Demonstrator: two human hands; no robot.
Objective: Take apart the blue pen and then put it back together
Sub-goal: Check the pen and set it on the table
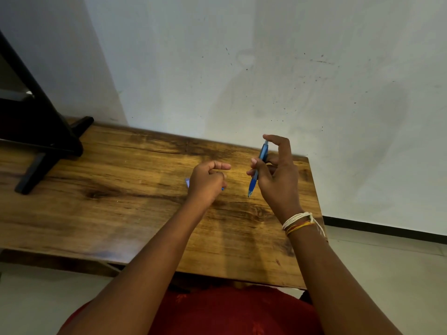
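Observation:
My right hand (278, 175) holds the blue pen (258, 166) nearly upright above the wooden table (108, 189), tip pointing down. The index finger rests on the pen's top end and the thumb presses against its barrel. My left hand (206, 182) hovers just left of the pen with fingers curled and the index finger pointing toward it. Small blue bits (187, 183) peek out at the left and right edges of that hand; I cannot tell what they are or whether the hand holds them.
A black stand (43, 141) occupies the table's far left corner. A white wall rises right behind the table. The table's right edge lies just beyond my right hand, with pale floor past it.

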